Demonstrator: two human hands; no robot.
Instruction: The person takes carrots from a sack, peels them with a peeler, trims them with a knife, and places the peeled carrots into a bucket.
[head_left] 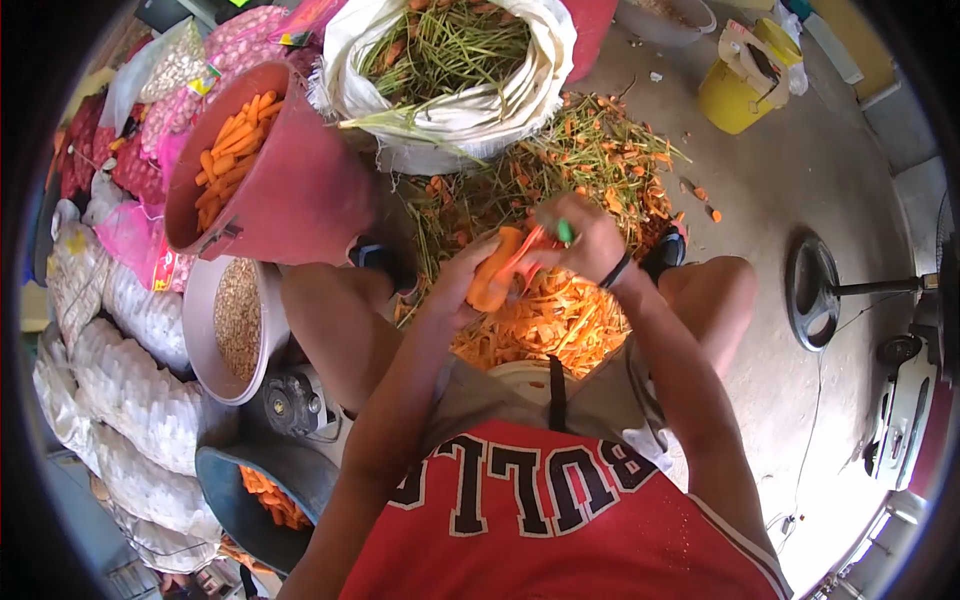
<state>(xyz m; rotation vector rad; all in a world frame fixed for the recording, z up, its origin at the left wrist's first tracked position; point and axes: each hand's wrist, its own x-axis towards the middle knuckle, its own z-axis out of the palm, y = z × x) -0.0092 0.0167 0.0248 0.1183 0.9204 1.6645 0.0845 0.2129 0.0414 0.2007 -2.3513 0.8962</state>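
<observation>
My left hand [463, 275] is wrapped round a thick orange carrot [492, 278], held out in front of my lap. Against the carrot's right side, my right hand [592, 240] grips a peeler [540, 250] with red and green parts, blurred by motion. The blade's exact place on the carrot cannot be made out. Below both hands, a heap of orange carrot peelings [560, 320] lies between my legs. Beyond it, cut green stalks and carrot tops [610, 150] are strewn on the floor.
A white sack [450, 125] of green stalks stands ahead. To the left are a red tub [300, 190] of carrots, a bowl [270, 335] of small pale pieces, and a dark tub [225, 500] with more carrots. A yellow bucket [728, 98] and a round black base [812, 292] stand right.
</observation>
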